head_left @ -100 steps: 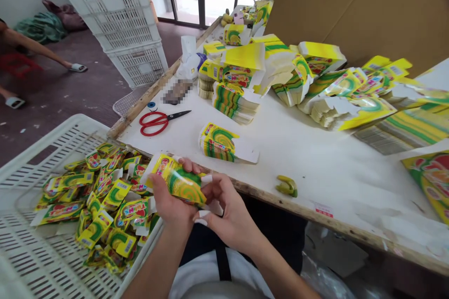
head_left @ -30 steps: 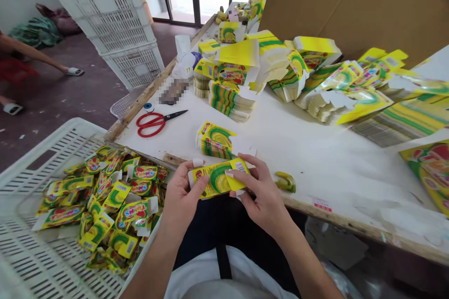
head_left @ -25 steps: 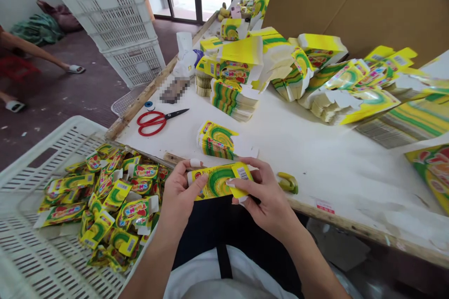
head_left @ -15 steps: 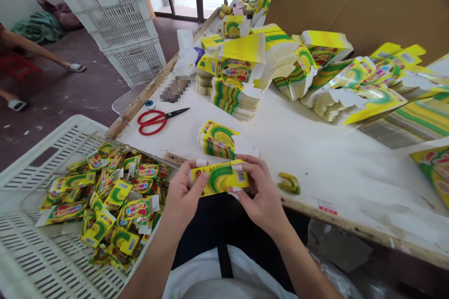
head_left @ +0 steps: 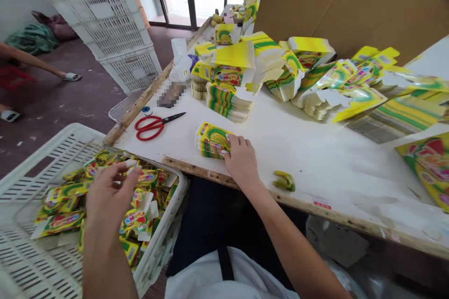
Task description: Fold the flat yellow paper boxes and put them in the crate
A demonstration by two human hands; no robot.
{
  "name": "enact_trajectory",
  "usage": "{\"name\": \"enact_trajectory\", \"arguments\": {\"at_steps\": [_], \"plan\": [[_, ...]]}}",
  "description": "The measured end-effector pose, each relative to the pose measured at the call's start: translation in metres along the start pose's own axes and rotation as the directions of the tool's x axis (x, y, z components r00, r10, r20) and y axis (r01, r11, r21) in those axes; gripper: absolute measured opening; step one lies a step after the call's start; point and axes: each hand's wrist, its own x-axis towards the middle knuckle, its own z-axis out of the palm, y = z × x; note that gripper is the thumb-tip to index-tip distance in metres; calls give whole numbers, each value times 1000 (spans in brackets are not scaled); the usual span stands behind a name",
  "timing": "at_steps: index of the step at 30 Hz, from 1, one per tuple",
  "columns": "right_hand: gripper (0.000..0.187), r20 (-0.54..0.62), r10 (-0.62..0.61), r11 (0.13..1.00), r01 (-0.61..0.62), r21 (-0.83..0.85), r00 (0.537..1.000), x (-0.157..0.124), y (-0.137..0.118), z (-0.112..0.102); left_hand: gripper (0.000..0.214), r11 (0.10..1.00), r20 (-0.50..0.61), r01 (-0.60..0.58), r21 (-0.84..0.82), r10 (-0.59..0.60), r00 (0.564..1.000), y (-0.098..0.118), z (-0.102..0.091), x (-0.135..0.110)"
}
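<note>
My left hand [head_left: 107, 198] hovers over a white plastic basket [head_left: 75, 135], with its thumb and fingers a little apart and no carton visible in it. Below lie many small yellow-green cartons [head_left: 65, 219], several with white flaps sticking out. On the white table [head_left: 315, 154], my right hand [head_left: 242, 161] pinches the right end of a small stack of flat, folded cartons [head_left: 212, 138]. Its fingers cover that end, so I cannot tell how many cartons they grip. Red-handled scissors [head_left: 150, 128] rest behind the basket, left of the stack.
Larger bundles of flat cartons [head_left: 231, 103] stand along the table's back, before a brown cardboard sheet [head_left: 315, 0]. A small yellow-green thing [head_left: 284, 181] lies by the wooden front edge. White crates [head_left: 101, 14] are stacked on the floor; another person's leg [head_left: 38, 63] shows at left.
The carton both hands held is out of them. My left hand has moved left over the basket; my right hand has moved up onto the stack of flat cartons.
</note>
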Motion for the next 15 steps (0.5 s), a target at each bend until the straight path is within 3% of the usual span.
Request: {"name": "enact_trajectory", "arguments": {"at_steps": [5, 8, 11, 13, 15], "plan": [[38, -24, 19, 997, -18, 72, 1000, 1, 5, 5, 41, 978, 251, -51, -202, 102, 963, 14, 44, -15], [44, -35, 15, 981, -8, 192, 999, -9, 0, 0, 45, 900, 392, 61, -432, 126, 911, 18, 65, -27], [46, 14, -21, 879, 11, 476, 1000, -32, -16, -4, 71, 623, 435, 222, -750, 211, 875, 26, 81, -47], [43, 123, -70, 722, -35, 691, 990, -52, -30, -6, 79, 402, 395, 286, -870, 220, 892, 40, 85, -61], [39, 284, -127, 553, -169, 816, 950, -69, -43, -7, 71, 246, 347, 308, -919, 131, 929, 57, 84, -72]]}}
